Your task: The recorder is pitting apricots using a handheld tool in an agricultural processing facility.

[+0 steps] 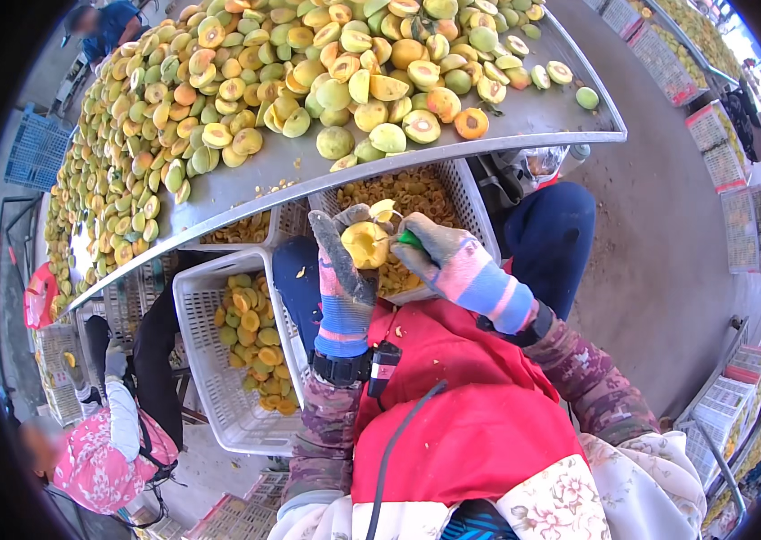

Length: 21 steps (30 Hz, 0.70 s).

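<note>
My left hand (345, 263), in a grey-coated knit glove, holds a yellow stone-fruit half (365, 245) with its hollow facing up. A pale peel or flesh strip (382, 210) sits at its upper edge. My right hand (444, 253), gloved alike, is closed around a green-handled tool (410, 239) at the right side of the fruit. The tool's working end is mostly hidden. Beneath both hands is a white plastic crate (473, 192) containing yellow-brown fruit scraps (402, 189).
Ahead, a metal table (232, 189) bears heaped halved stone fruit (272, 74); its raised edge crosses before me. Left of my leg stands a white crate (201, 378) holding yellow fruit halves (255, 337). A gloved person in pink (110, 455) sits farther left. Stacked crates (755, 223) line the right.
</note>
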{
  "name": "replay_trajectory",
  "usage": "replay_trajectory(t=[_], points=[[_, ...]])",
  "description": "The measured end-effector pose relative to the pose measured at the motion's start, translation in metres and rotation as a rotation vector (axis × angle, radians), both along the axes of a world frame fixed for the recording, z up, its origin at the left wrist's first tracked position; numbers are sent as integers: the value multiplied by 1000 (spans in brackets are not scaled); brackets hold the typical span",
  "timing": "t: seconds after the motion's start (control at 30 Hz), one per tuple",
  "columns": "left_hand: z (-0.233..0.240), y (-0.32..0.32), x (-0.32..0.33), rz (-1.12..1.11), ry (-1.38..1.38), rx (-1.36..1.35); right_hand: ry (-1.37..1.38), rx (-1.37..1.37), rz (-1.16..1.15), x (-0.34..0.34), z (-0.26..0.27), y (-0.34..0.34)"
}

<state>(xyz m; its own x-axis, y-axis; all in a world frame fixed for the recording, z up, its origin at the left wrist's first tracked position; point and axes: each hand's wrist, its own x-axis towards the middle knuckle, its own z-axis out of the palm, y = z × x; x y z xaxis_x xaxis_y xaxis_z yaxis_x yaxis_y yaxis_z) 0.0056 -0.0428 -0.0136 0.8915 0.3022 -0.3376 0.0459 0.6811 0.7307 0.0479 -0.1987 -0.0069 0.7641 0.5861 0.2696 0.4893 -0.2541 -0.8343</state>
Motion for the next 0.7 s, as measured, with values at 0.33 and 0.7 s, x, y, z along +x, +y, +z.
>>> replay_trajectory(t=[0.33,0.7], points=[[-11,5,-16,-1,52,121,-277,-414,-28,0,-14,13],[-82,176,-161,2,475,600,365,-402,-128,34,-143,18]])
